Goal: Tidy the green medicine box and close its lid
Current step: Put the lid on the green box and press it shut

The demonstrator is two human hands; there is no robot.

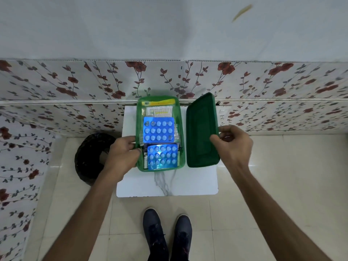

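Observation:
The green medicine box point(139, 117) stands open on a small white marble-look table point(169, 183). Inside lie two blue blister strips of white tablets, one in the middle point(158, 131) and one at the near end point(163, 156), with white and yellow packets point(159, 109) at the far end. My left hand point(123, 152) holds the box's left wall near its front corner. The dark green lid point(202, 131) is beside the box on the right, tilted up on its edge. My right hand point(233, 145) grips the lid's right rim.
A black round basket point(90, 157) stands on the tiled floor left of the table. A floral-papered wall rises right behind the table and on the left. My two dark shoes point(166, 234) are on the floor in front of the table.

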